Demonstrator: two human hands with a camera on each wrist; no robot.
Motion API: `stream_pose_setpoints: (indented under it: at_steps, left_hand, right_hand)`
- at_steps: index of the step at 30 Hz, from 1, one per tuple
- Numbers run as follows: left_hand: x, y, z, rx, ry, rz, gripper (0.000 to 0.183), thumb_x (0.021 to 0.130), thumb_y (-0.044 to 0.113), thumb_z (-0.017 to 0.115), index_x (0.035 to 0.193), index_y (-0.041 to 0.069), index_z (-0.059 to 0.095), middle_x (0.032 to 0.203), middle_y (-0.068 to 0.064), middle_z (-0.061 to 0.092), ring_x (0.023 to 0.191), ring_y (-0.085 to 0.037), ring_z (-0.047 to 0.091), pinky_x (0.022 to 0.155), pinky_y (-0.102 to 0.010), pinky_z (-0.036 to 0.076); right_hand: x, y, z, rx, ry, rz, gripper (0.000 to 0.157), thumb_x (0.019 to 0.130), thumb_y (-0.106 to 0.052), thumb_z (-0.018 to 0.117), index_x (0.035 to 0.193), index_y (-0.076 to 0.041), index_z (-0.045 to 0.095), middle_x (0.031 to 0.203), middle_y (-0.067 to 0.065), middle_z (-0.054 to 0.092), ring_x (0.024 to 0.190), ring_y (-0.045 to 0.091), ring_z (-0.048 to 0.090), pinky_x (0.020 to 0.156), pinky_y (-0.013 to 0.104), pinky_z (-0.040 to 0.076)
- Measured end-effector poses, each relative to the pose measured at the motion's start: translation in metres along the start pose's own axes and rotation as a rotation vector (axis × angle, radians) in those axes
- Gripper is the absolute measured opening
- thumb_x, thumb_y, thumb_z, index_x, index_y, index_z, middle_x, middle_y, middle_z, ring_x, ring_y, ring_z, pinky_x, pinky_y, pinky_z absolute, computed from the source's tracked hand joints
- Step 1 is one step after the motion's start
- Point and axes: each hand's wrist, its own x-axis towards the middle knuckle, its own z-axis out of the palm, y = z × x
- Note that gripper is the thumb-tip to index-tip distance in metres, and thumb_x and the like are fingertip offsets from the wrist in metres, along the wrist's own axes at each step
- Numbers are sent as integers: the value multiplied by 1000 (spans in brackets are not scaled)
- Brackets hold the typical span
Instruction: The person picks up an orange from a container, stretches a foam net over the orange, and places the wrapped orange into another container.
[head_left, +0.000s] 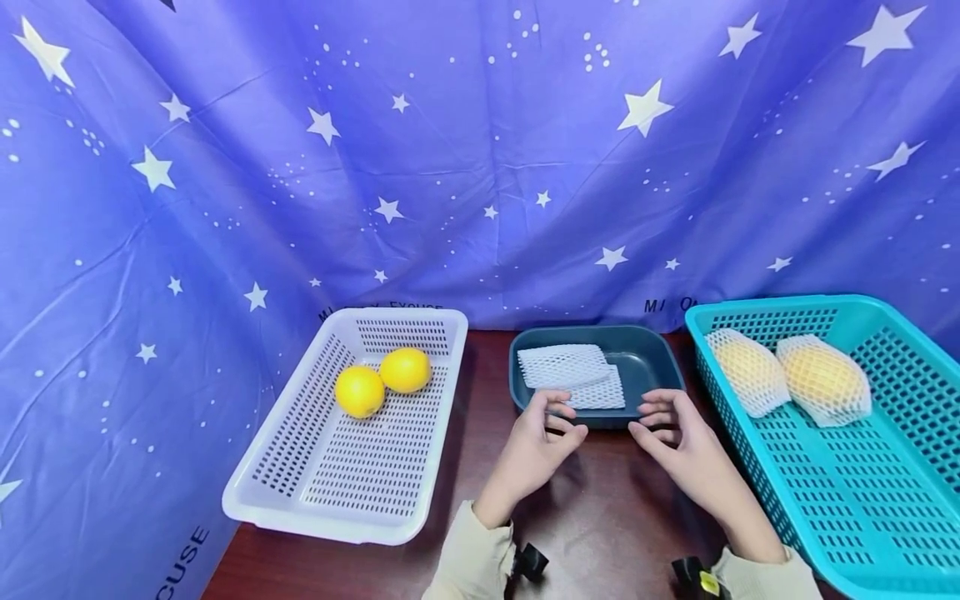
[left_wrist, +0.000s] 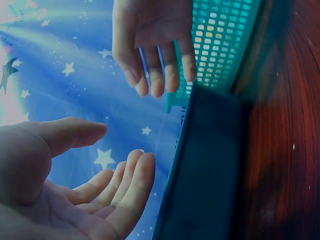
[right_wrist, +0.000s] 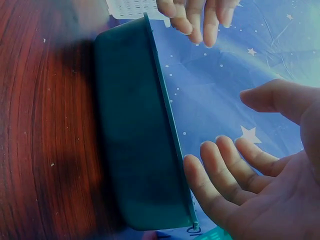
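The left hand (head_left: 536, 446) and the right hand (head_left: 682, 437) are poised at the near side of a dark tray (head_left: 647, 368), facing each other. Both are unladen: the fingers are softly bent, each thumb standing apart from them with nothing between. The left fingertips reach over the near rim towards the foam nets; whether any right fingertip touches the tray is hard to tell.

The work in hand appears to be putting fruit into nets, and this seems to be the start of a round, with a net to be taken up. That would call for pinching one net by its edge, lifting it off the other and opening its mouth wide enough for a fruit.

Two nets lie flat in the tray, the upper net (head_left: 562, 365) partly covering the lower net (head_left: 609, 392); the right part of the tray floor is bare. In the white basket (head_left: 367, 475), to the left, two bare yellow fruits (head_left: 360, 392) sit side by side towards the far end. In the teal basket (head_left: 877, 508), to the right, two netted fruits (head_left: 823, 382) lie next to each other, also towards the far end. All three containers stand on the brown worktop (head_left: 607, 517), before a starry blue curtain (head_left: 480, 150).
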Motion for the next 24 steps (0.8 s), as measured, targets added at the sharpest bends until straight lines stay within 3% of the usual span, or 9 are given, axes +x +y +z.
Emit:
stream_pose_setpoints:
  at_steps: [8, 15, 24]
  left_hand:
    - [3, 0, -8, 71, 5, -13, 35, 92, 13, 68, 122, 1, 55, 114, -22, 64, 94, -25, 69, 76, -20, 53]
    - [2, 2, -20, 132, 57, -30, 33, 92, 11, 69, 120, 1, 57, 113, -19, 65, 94, -23, 69, 74, -21, 54]
    - [6, 24, -41, 227, 89, 19, 33, 93, 12, 67, 122, 1, 56, 113, -15, 65, 93, -24, 68, 76, -23, 54]
  right_hand:
    - [0, -6, 12, 47, -54, -30, 37, 94, -10, 67, 123, 3, 49, 111, 20, 62, 92, -2, 56, 74, 17, 53]
    - [1, -16, 31, 110, -121, -25, 36, 94, -9, 66, 123, 3, 49, 112, 19, 62, 91, 3, 58, 75, 22, 54]
    - [8, -32, 54, 219, -180, -10, 38, 95, -12, 66, 125, 3, 49, 116, 19, 61, 96, 14, 61, 77, 24, 53]
